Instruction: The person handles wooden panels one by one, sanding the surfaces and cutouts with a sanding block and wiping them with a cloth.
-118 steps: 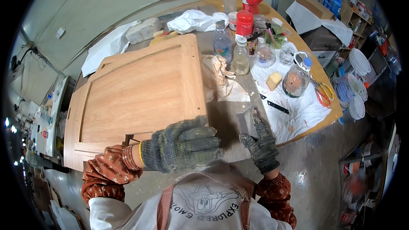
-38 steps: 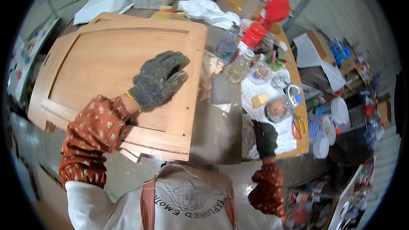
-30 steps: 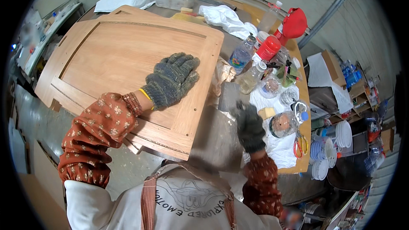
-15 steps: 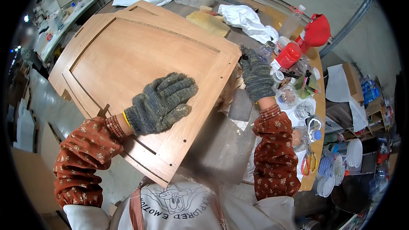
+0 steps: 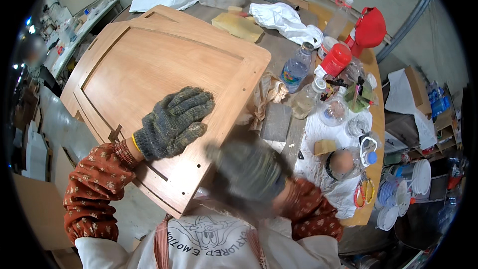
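Observation:
A large wooden cabinet door (image 5: 164,69) with a raised panel lies flat on the workbench. My left hand (image 5: 172,122), in a grey knit glove, rests palm down on the door near its lower right corner, fingers spread. My right hand (image 5: 249,172), gloved too, is a motion-blurred shape close to my chest, just off the door's near corner. Whether it holds anything is lost in the blur.
Right of the door stand clear plastic bottles (image 5: 297,67), a red-lidded jar (image 5: 336,60), a red jug (image 5: 371,27), glass jars and a yellow sponge (image 5: 324,147) on white paper. A crumpled cloth (image 5: 284,17) and a yellow block (image 5: 238,26) lie beyond the door. Stacked white plates (image 5: 420,177) sit lower right.
My right hand has pulled back from the door's far right edge to near my chest. My left hand stays flat on the door. The view has shifted as my head moved.

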Tool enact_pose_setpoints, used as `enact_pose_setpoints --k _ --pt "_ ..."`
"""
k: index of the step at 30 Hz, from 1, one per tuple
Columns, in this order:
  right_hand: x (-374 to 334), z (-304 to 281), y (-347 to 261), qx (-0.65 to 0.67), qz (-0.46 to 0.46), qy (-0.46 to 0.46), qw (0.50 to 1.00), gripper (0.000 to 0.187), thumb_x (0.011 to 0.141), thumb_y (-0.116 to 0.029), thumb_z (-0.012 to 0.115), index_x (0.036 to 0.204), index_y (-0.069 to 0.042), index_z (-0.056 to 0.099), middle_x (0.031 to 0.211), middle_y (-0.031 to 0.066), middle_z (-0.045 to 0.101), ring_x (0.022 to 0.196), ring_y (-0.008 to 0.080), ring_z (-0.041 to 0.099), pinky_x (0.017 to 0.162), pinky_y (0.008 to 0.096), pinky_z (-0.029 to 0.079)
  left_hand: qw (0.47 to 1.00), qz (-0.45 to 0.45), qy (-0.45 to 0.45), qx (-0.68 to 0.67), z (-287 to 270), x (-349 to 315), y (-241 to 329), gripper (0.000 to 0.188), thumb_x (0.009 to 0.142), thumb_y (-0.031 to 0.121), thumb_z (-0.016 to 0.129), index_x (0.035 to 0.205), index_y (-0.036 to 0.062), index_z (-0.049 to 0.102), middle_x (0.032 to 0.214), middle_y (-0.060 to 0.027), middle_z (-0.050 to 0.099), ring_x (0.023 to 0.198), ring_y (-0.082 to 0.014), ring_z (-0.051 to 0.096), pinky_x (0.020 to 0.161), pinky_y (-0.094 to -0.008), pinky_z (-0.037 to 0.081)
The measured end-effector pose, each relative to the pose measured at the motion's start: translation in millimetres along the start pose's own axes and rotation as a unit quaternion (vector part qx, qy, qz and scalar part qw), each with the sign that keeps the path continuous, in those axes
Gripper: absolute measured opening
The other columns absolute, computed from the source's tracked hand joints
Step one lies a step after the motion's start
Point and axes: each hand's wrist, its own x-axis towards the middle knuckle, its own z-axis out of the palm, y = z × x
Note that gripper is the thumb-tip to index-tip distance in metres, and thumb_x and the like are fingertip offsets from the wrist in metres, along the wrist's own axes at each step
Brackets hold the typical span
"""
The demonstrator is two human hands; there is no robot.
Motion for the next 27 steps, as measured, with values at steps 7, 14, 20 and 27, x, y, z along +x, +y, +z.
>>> enact_pose_setpoints --k 7,14,20,27 --pt "49 1 163 -0.007 0.211 0.029 0.977 0.051 0.091 -0.009 0.051 0.141 -0.014 0.047 0.119 0.0141 0.064 0.104 0.0314 0.061 0.094 0.0386 0.047 1.0 0.003 0.001 0.001 0 6 3 0.042 0.09 0.02 0.059 0.124 -0.0024 0.056 0.128 -0.0222 0.056 0.121 -0.0404 0.053 0.105 -0.0507 0.04" --pt "15 -11 27 -0.085 0.005 -0.029 0.996 0.055 0.089 -0.014 0.047 0.142 -0.001 0.04 0.096 0.01 0.058 0.074 0.0206 0.058 0.058 0.0327 0.047 1.0 -0.014 0.004 -0.007 1 5 2 0.041 0.086 0.018 0.063 0.121 -0.0023 0.058 0.125 -0.0228 0.058 0.119 -0.0409 0.054 0.104 -0.0507 0.041" --pt "10 -4 39 -0.002 -0.016 0.004 1.0 0.054 0.093 -0.018 0.051 0.145 -0.007 0.039 0.108 0.0143 0.059 0.089 0.0255 0.058 0.075 0.0384 0.049 1.0 -0.001 0.013 0.019 -4 7 4 0.04 0.087 0.018 0.062 0.121 -0.002 0.058 0.127 -0.0212 0.058 0.119 -0.0399 0.054 0.104 -0.0496 0.042" --pt "74 -27 185 0.057 0.268 0.075 0.959 0.04 0.092 -0.019 0.059 0.131 -0.009 0.057 0.118 0.0181 0.064 0.106 0.0351 0.06 0.094 0.0423 0.046 1.0 -0.012 0.005 0.005 -1 4 -1 0.04 0.088 0.022 0.061 0.121 -0.0013 0.058 0.126 -0.0212 0.058 0.119 -0.0401 0.054 0.101 -0.0489 0.043"
